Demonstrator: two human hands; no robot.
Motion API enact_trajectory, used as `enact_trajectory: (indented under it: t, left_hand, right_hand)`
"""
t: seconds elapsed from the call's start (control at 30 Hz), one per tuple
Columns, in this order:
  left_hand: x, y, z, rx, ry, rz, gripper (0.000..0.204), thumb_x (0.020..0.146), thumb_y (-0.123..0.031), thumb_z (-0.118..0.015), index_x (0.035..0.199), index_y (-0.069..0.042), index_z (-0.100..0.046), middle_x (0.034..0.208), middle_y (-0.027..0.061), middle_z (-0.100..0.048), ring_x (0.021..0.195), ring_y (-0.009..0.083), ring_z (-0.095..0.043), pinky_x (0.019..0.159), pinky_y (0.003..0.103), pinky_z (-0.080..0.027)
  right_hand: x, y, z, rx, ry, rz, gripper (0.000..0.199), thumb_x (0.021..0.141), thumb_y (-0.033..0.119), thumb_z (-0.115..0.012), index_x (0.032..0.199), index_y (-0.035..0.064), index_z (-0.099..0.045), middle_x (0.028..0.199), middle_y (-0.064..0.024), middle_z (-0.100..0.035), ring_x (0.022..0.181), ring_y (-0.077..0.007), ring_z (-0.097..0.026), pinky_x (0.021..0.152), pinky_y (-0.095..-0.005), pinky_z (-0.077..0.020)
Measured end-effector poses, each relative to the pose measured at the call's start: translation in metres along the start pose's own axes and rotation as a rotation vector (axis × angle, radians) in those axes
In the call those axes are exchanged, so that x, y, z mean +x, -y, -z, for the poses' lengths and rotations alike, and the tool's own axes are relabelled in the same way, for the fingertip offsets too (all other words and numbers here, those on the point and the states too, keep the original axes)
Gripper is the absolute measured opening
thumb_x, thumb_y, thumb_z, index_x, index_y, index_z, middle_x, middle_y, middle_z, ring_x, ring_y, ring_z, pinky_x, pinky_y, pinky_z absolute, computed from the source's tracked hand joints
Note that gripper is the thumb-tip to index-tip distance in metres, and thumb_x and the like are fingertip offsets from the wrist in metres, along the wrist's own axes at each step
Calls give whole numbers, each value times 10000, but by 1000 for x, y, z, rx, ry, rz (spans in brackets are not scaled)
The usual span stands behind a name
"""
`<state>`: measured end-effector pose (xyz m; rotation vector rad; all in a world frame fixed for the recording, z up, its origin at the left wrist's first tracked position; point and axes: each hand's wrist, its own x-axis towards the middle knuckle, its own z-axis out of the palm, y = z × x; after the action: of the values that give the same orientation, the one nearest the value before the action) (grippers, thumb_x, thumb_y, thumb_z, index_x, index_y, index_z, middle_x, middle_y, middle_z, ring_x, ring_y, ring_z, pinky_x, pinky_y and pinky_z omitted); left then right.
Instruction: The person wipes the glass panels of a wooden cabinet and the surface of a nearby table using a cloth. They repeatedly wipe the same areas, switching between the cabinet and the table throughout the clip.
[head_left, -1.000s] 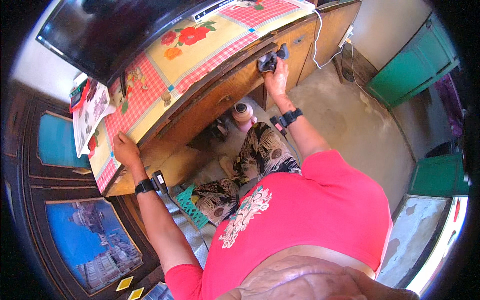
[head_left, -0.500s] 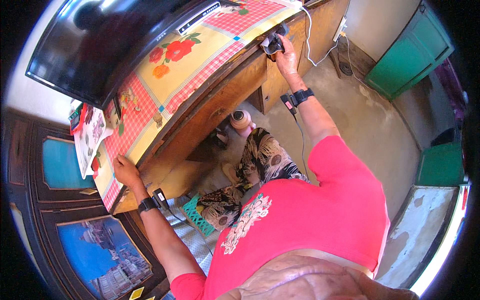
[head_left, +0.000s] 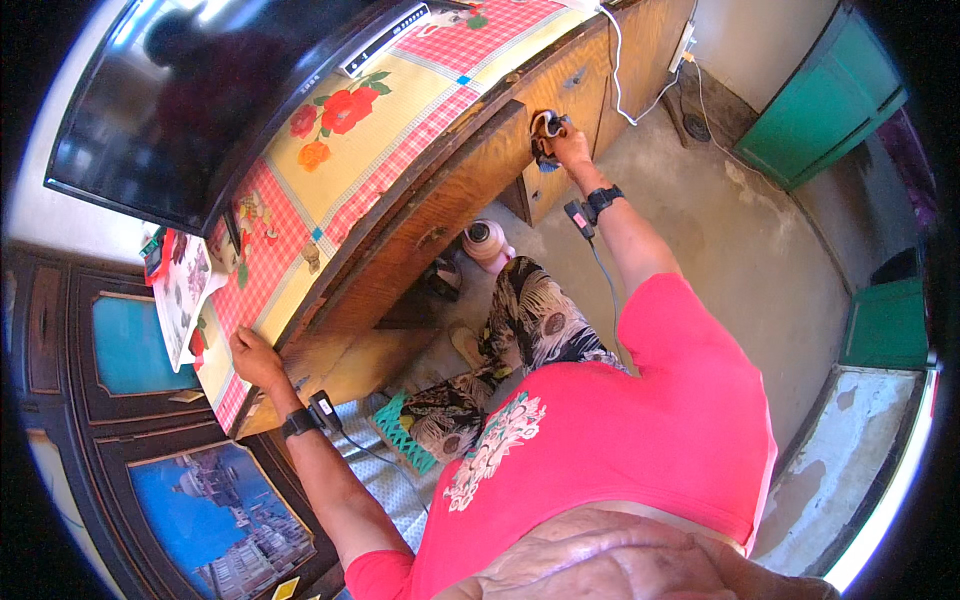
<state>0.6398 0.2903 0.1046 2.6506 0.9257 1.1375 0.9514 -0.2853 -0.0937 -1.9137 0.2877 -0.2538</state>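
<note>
A crumpled cloth [head_left: 544,134] is gripped in the right hand [head_left: 572,148] at the front of the wooden desk [head_left: 470,170], bunched out to the hand's left, its longer side running up and down the view. It looks dark, with pale and bluish patches. The left hand [head_left: 258,361] (much farther from the cloth) rests curled at the edge of the tablecloth [head_left: 390,125]; whether it grips is unclear.

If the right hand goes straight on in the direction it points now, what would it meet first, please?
Most likely the wooden cabinet front, with the crumpled cloth in the right hand leading; they look close, though whether they already touch is unclear.
</note>
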Motion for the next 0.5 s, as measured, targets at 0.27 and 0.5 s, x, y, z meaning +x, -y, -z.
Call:
enact_trajectory:
  t: [0.27, 0.5]
  left_hand:
    - [-1, -2, 3, 5, -6, 1, 385, 999, -360, -481, 929, -24, -655, 900, 250, -669, 798, 442, -630, 707, 484, -483]
    - [0, -2, 2, 21, -4, 15, 395, 1000, -360, -475, 905, -18, -648, 870, 244, -669, 785, 446, -622, 703, 488, -481]
  right_hand:
    - [51, -4, 47, 18, -462, 272, 397, 848, 129, -610, 1227, 11, -635, 1086, -248, -688, 1038, -402, -656, 896, -418, -520]
    - [81, 64, 94, -41, -432, 532, 426, 869, 85, -550, 1292, 48, -577, 1262, -218, -603, 1164, -410, -575, 998, -433, -462]
